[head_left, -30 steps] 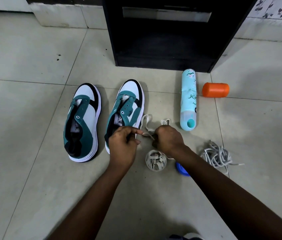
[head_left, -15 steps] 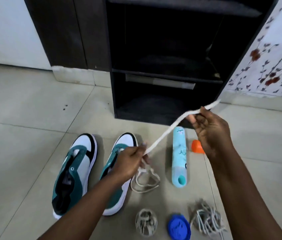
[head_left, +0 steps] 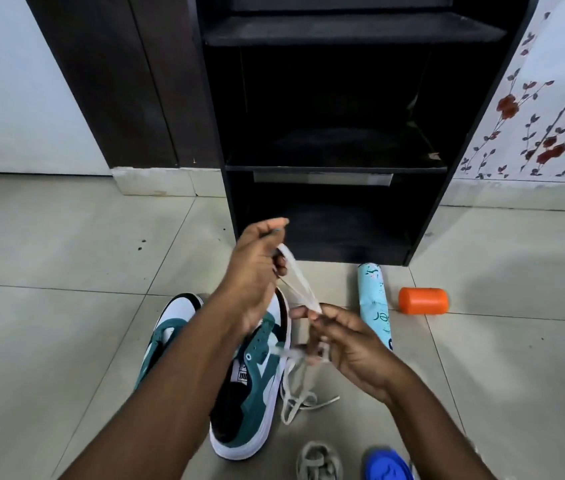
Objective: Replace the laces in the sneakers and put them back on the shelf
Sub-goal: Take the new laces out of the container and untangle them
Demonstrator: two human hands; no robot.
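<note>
Two green, white and black sneakers lie on the tiled floor, both without laces. The right sneaker (head_left: pixel 257 386) is partly covered by my left forearm, and only the toe and side of the left sneaker (head_left: pixel 170 323) show. My left hand (head_left: pixel 257 268) is raised above the shoes and pinches one part of a flat white lace (head_left: pixel 300 285). My right hand (head_left: pixel 347 337) pinches the same lace lower down. The rest of the lace hangs from it and loops on the floor beside the right sneaker.
A dark open shelf unit (head_left: pixel 336 168) stands straight ahead. A light blue spray can (head_left: pixel 374 299) and an orange cap (head_left: pixel 421 300) lie to the right. A coiled lace bundle (head_left: pixel 319 462) and a blue lid (head_left: pixel 388 465) sit at the bottom edge.
My right hand has come down from high on the right to the middle. My left hand has risen, so the lace between them is now short. The view tilted up toward the shelf.
</note>
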